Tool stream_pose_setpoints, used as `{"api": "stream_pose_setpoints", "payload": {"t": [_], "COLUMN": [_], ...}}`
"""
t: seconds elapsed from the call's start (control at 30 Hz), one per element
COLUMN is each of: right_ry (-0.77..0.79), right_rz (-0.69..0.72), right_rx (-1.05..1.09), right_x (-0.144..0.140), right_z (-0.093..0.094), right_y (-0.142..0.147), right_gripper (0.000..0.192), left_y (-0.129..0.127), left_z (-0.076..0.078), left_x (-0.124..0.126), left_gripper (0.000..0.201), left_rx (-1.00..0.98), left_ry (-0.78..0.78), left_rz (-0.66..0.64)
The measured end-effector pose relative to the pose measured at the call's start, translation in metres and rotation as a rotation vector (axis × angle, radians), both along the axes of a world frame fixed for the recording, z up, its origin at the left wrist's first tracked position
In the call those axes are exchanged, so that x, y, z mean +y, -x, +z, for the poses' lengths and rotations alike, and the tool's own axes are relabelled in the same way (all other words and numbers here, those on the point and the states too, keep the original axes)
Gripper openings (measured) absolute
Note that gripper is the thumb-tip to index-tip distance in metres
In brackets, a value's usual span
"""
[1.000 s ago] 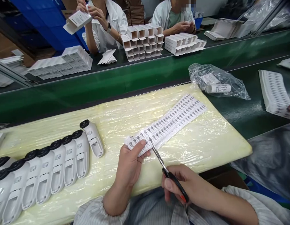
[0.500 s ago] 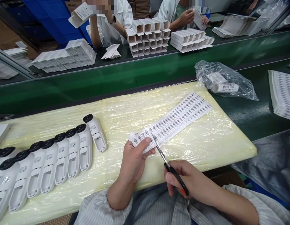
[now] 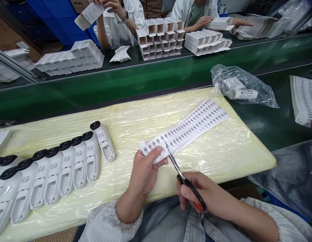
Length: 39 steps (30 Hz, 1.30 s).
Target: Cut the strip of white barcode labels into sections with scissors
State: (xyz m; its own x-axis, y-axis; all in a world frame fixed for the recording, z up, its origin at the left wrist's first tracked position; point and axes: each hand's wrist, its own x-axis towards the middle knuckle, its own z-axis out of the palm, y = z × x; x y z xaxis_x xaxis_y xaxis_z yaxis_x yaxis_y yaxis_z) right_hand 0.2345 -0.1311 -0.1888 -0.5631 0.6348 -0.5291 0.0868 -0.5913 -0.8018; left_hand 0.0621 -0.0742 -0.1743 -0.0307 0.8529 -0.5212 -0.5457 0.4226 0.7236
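Two hands work on one long white paper strip of small printed labels [image 3: 186, 129], which lies diagonally across the pale yellow foam pad wrapped in clear film [image 3: 135, 124] on the green desk [image 3: 259, 121]. The left hand [image 3: 145, 171] pinches the near end of the strip, thumb on top and fingers beneath, lifting that end slightly off the pad. The right hand [image 3: 203, 195] is closed around the handles of the black-handled steel scissors [image 3: 182, 178]; the blades meet the strip's near edge just beside the left thumb.

The strip appears thin, light and limp: it will likely curl or sag where unsupported, and it can crease or tear if pulled hard. The best hold is at the short end, close to the cut line, so the paper stays flat and taut against the blades. The film over the pad looks smooth, so the free length may slide.

A row of white handheld devices with black round caps [image 3: 57, 168] lies on the pad to the left, well apart from the strip. A clear plastic bag holding white rolls [image 3: 242, 87] rests beyond the strip's far end.
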Motion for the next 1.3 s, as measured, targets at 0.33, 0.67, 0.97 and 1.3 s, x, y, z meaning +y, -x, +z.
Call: {"api": "stream_pose_setpoints", "payload": {"t": [0.33, 0.67, 0.97, 1.3], "right_ry": [0.015, 0.004, 0.007, 0.053], "right_rz": [-0.014, -0.006, -0.005, -0.019], "right_rx": [-0.033, -0.038, -0.035, -0.109], "right_x": [-0.001, 0.0, 0.004, 0.006], "right_z": [-0.002, 0.0, 0.002, 0.008], "right_y": [-0.001, -0.002, 0.0, 0.004], "right_gripper": [0.059, 0.06, 0.059, 0.054], "left_y": [-0.001, -0.001, -0.001, -0.001], "left_z": [0.0, 0.0, -0.001, -0.001], "left_x": [0.0, 0.0, 0.0, -0.002], "left_gripper": [0.042, 0.042, 0.043, 0.038], "left_rx": [-0.003, -0.005, -0.01, -0.015], "left_ry": [-0.005, -0.006, -0.003, -0.039], "left_rz": [-0.007, -0.012, -0.007, -0.017]}}
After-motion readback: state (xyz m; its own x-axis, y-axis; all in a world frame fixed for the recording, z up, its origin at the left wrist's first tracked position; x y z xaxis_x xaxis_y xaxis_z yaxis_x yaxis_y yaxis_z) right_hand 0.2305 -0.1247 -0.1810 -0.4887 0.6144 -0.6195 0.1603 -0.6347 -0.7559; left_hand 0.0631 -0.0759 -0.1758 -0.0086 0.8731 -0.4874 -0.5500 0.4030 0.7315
